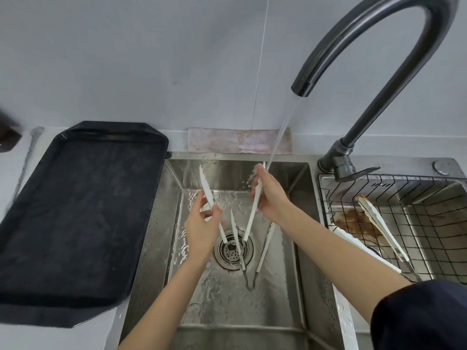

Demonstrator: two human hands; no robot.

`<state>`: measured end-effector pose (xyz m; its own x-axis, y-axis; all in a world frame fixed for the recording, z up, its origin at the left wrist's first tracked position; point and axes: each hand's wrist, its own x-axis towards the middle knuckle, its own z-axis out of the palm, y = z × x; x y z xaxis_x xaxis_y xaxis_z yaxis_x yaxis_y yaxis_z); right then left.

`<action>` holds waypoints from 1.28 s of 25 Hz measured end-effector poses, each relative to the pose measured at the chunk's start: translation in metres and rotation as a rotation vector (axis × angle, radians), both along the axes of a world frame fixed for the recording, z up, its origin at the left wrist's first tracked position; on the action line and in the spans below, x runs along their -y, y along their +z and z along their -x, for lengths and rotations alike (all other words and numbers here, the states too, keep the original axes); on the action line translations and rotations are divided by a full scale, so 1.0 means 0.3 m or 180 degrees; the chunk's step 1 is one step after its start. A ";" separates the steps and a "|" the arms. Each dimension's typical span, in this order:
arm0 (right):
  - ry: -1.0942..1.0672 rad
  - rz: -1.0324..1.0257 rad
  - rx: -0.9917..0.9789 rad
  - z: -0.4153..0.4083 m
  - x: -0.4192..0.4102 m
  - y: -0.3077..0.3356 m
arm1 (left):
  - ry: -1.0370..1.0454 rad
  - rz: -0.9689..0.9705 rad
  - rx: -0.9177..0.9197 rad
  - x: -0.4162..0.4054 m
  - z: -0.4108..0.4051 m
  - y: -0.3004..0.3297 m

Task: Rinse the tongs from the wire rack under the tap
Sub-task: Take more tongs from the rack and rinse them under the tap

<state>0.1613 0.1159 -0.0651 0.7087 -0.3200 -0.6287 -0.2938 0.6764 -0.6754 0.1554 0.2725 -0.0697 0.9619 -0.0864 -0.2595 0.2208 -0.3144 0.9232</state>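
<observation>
**Tongs held open under the running tap**

Head view: the left hand (202, 223) and the right hand (269, 195) each close around one arm of a pair of white tongs (252, 210), spreading it into a wide V over the steel sink (298, 243). The V's closed end points down toward the drain (233, 251). Water from the dark curved tap (353, 41) strikes the tip in the right hand. A second pair of tongs (264, 248) lies on the sink floor beside the drain. To the right, more tongs (381, 223) rest in the wire rack (429, 223) (brown residue shows beneath them). A black tray (80, 218) sits left of the sink, a pink cloth (235, 141) behind it.
</observation>
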 end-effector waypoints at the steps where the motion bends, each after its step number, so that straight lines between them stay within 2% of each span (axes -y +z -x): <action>1: 0.0037 0.0085 -0.0112 -0.007 -0.006 0.007 | -0.0059 0.0008 -0.0108 0.003 0.006 -0.007; 4: 0.0129 0.0241 -0.0397 -0.024 -0.021 0.028 | -0.0207 0.0082 -0.0371 0.015 0.025 -0.024; 8: -0.0063 0.0090 -0.0520 -0.027 -0.019 0.044 | -0.0264 0.0022 -0.0338 0.026 0.032 -0.022; 14: -0.0173 -0.0381 0.0384 -0.006 0.024 0.065 | -0.0174 0.0016 -0.0387 0.011 0.039 -0.034; 18: -0.0068 0.0135 -0.0048 -0.018 0.029 0.081 | -0.0221 -0.0034 -0.0388 0.007 0.049 -0.034; 21: -0.0172 0.0541 -0.0034 -0.015 0.023 0.079 | -0.0244 0.0041 -0.0395 0.019 0.051 -0.033; 25: 0.0678 0.1877 0.0242 0.019 -0.011 0.077 | -0.0267 0.0114 -0.0346 0.048 0.066 -0.030; 28: 0.0856 0.1824 0.0473 0.087 -0.032 0.065 | -0.0212 0.0380 -0.0544 0.076 0.070 -0.026; 32: 0.0637 0.1925 0.0412 0.184 -0.033 0.056 | -0.0408 0.0387 -0.0656 0.132 0.055 -0.011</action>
<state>0.1061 0.1259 -0.0482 0.8493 -0.4447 -0.2846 -0.2655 0.1062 -0.9583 0.1390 0.2330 -0.0730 0.8690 -0.2467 -0.4289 0.3735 -0.2414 0.8956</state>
